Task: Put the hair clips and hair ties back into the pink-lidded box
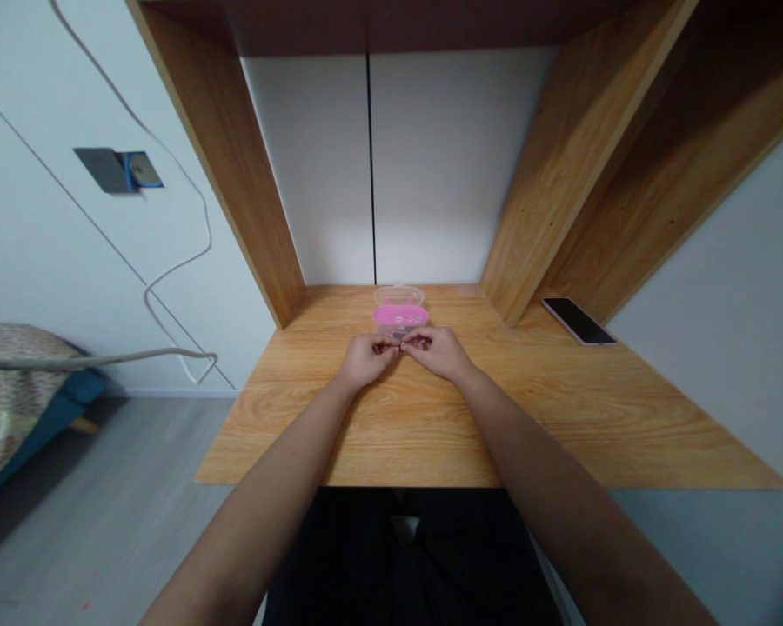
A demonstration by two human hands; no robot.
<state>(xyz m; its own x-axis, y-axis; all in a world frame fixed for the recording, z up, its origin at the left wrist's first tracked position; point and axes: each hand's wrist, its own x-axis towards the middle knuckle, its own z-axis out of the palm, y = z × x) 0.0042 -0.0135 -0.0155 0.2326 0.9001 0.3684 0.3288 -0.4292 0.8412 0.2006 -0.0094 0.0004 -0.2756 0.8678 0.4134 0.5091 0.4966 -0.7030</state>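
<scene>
A small pink box (400,316) with a clear open lid stands on the wooden desk (431,417), near its back. Just in front of it my left hand (365,359) and my right hand (438,351) meet fingertip to fingertip. Both are closed in a pinch around something tiny between them, too small to name. Both forearms reach in from the bottom edge, and the hands hover at or just above the desk top.
A dark phone (578,321) lies flat at the desk's back right, beside a wooden shelf upright (561,165). Another wooden panel (228,148) bounds the left. A white cable (170,269) hangs on the left wall. A bed (13,382) stands at far left.
</scene>
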